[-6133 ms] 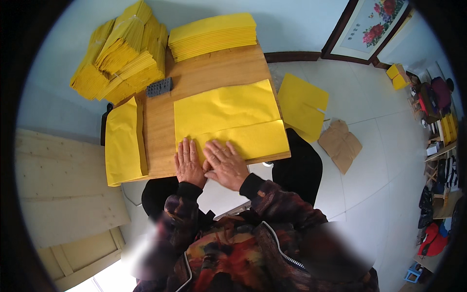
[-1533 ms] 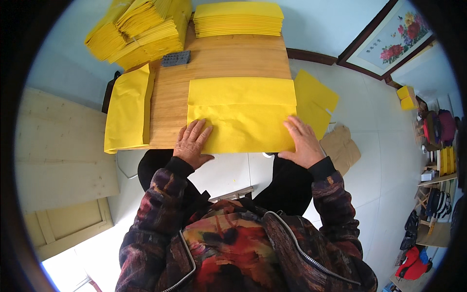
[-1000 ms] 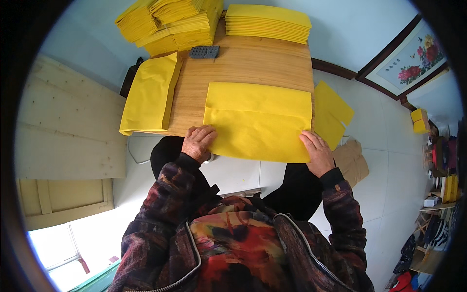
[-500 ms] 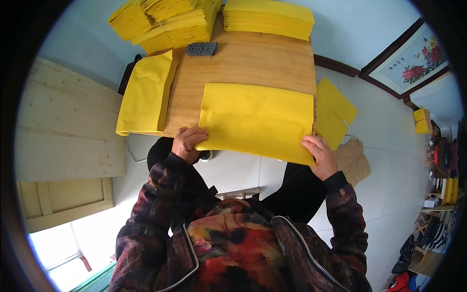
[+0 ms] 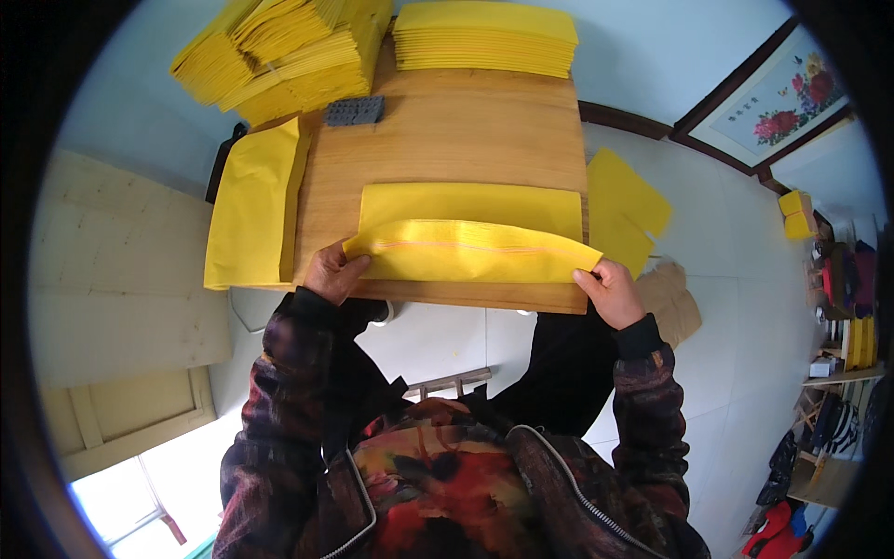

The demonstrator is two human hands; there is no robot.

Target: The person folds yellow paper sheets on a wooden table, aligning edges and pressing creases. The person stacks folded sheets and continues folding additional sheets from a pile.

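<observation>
A yellow felt-like sheet (image 5: pixel 466 256) lies at the near edge of the wooden table (image 5: pixel 447 130). Its near part is folded up and over, with a thin reddish line running along the raised strip. My left hand (image 5: pixel 333 272) pinches the left corner of this fold, and my right hand (image 5: pixel 610 289) pinches the right corner between thumb and fingers. Beyond the fold, the sheet's far part rests flat on the wood. To the left lies a yellow folded stack (image 5: pixel 253 200), its end reaching the table's near edge.
A tall yellow pile (image 5: pixel 289 65) and a neat yellow stack (image 5: pixel 484 37) stand at the back. Near them sits a grey block (image 5: pixel 355 111). Yellow sheets (image 5: pixel 624 205) and brown paper-like material (image 5: pixel 666 303) lie right of the table. Wooden panels (image 5: pixel 130 270) stand left.
The sheet's near edge, earlier hanging toward me past the table edge, is now lifted and folded back over the sheet. Both hands keep hold of its corners. The view has shifted slightly.
</observation>
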